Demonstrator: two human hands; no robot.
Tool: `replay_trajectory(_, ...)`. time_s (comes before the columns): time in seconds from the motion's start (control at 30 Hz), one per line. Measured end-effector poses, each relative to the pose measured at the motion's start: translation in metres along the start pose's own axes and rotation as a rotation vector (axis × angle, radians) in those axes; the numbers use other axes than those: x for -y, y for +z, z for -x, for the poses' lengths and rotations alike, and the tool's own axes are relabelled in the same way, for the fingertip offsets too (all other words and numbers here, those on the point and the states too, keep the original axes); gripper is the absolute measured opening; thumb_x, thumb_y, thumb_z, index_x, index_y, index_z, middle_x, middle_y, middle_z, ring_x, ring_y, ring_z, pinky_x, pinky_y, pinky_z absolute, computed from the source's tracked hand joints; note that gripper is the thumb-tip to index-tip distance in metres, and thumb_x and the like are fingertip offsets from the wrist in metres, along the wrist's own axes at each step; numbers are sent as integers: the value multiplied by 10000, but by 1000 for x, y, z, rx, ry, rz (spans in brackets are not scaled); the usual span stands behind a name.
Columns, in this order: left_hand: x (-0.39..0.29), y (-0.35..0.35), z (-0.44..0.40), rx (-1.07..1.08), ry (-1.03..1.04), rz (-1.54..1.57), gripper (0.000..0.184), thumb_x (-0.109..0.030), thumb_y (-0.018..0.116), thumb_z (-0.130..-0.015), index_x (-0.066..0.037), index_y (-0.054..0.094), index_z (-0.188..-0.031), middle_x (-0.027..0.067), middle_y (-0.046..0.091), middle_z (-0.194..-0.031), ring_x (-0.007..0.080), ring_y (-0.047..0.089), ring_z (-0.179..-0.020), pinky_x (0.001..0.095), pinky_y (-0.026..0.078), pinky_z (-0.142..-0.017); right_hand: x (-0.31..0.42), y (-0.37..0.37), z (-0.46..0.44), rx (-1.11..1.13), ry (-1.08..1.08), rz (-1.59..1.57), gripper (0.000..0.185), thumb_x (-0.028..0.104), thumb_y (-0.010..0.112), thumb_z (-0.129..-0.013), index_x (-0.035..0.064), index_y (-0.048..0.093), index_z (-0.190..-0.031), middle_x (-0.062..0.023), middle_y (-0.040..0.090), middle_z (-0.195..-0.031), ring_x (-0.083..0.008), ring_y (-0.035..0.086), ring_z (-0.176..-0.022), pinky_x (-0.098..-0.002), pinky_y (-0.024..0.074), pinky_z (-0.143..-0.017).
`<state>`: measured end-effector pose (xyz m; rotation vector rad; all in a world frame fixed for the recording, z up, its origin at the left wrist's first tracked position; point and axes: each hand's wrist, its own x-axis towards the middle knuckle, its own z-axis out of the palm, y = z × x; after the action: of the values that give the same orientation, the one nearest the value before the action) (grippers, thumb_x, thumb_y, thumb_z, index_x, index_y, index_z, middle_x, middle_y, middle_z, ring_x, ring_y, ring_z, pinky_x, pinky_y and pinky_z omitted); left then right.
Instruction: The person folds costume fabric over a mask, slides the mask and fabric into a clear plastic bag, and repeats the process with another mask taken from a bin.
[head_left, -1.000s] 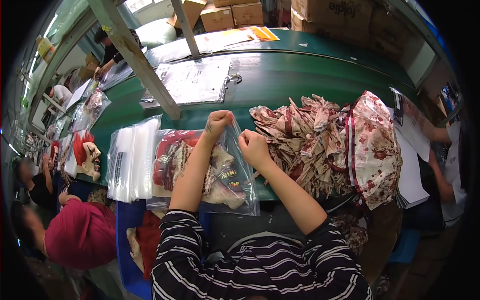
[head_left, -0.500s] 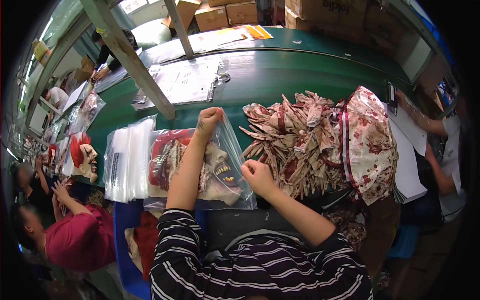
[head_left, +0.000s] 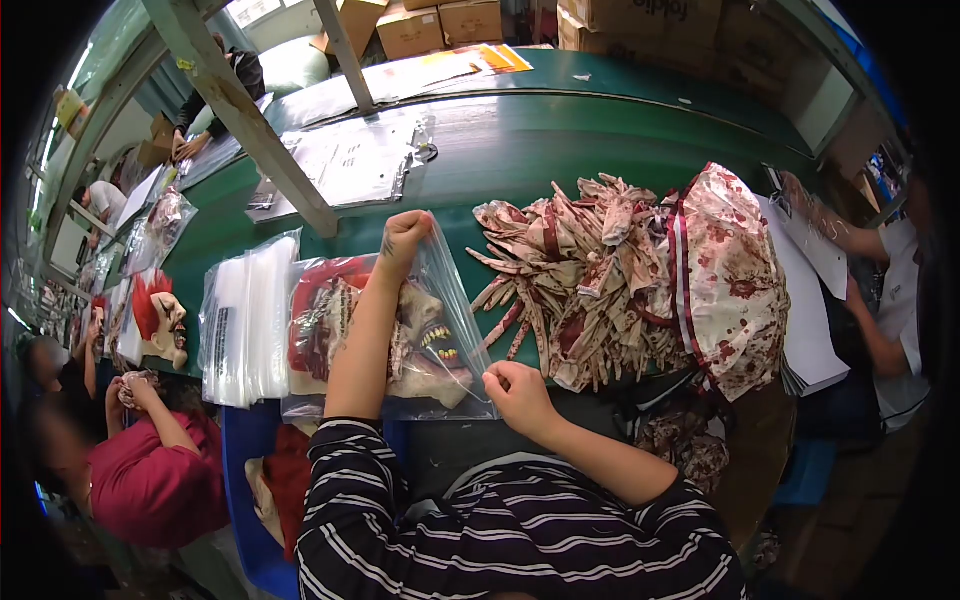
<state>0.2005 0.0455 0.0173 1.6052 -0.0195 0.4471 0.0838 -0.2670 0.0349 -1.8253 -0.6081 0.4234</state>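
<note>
A clear plastic bag [head_left: 455, 300] lies in front of me with a monster mask [head_left: 425, 345] inside, showing yellow teeth and red hair. My left hand [head_left: 405, 240] is closed in a pinch on the bag's far right corner, and its forearm crosses over the mask. My right hand [head_left: 518, 398] is closed by the bag's near right edge, fingertips pinching the plastic. Between the two hands the bag's edge is stretched taut. Just right of the bag is a pile of blood-stained gloves [head_left: 590, 290].
A stack of empty clear bags [head_left: 245, 325] lies to the left. Stained cloth [head_left: 735, 280] and white sheets [head_left: 810, 310] are at right. A metal post [head_left: 240, 110] rises beyond. A blue bin [head_left: 240, 500] stands below the table edge. Co-workers sit at left and right.
My right hand has moved slightly down to the bag's edge, and the edge is pulled straighter. The left hand keeps its hold. A co-worker at left has brought both hands together around something.
</note>
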Motion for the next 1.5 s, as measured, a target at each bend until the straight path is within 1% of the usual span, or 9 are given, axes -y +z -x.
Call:
replay_trajectory(0.53,14,-5,-3,-64,43,83,301,-174,559,-1010,-42,632,-749,-31,541,-715,78,415,-647,193,333,-636,-9,6,40,-47,-91,107,123,87,580,-886,3,574,-796,-65,569,-701,-211,439,-573,-343,385,-560)
replay_trajectory(0.7,-3,-12,-10,3,22,102,236,-175,568,-1003,-41,666,-835,-22,591,-766,86,487,-694,199,385,-678,-3,-9,31,160,-62,213,31,40,580,-884,10,585,-877,-76,608,-780,-193,540,-640,-320,444,-602)
replay_trajectory(0.83,-62,-12,-14,125,-61,-21,198,-200,592,-994,-29,692,-995,26,661,-909,113,581,-834,226,461,-784,-1,-3,22,150,97,-196,217,-10,575,-882,23,560,-1096,-118,629,-945,-200,640,-746,-282,510,-664)
replay_trajectory(1.0,-145,-59,46,-73,-109,-778,476,-253,716,-902,-21,597,-1300,140,651,-1234,260,628,-1072,381,524,-945,-3,2,-12,203,321,-562,729,-22,608,-868,79,266,-1504,-171,618,-1091,-218,686,-773,-253,540,-639)
replay_trajectory(1.17,-130,-149,159,-277,-679,-1172,928,-584,687,-817,75,401,-1404,347,582,-1282,416,619,-1153,507,499,-971,36,-13,-56,482,555,-478,820,-73,555,-871,115,164,-1567,-181,595,-1134,-241,694,-822,-266,570,-628)
replay_trajectory(1.27,-136,-136,200,-123,-896,-901,819,-370,756,-820,56,382,-1411,354,584,-1265,413,625,-1144,478,534,-918,47,-8,-70,538,571,-452,818,-88,533,-862,118,178,-1570,-183,613,-1127,-237,694,-811,-264,569,-594)
replay_trajectory(1.33,-111,-131,221,-140,-358,-924,785,-300,756,-800,23,375,-1405,312,659,-1095,422,673,-987,445,550,-866,54,-4,-76,606,587,-410,819,-102,511,-852,121,192,-1573,-185,630,-1121,-233,693,-800,-261,568,-561)
replay_trajectory(1.4,-132,-101,207,-265,-336,-896,722,-111,706,-750,-26,399,-1398,285,672,-1009,431,678,-890,449,546,-779,56,-4,-82,597,546,-397,815,-111,496,-841,119,215,-1570,-181,639,-1114,-228,692,-783,-260,562,-547)
replay_trajectory(1.5,-151,-74,181,-241,-340,-1002,725,-76,638,-717,-63,408,-1405,263,677,-1008,445,660,-839,458,519,-725,63,-8,-102,552,404,-356,815,-138,453,-806,113,281,-1562,-171,664,-1093,-213,687,-732,-258,544,-506)
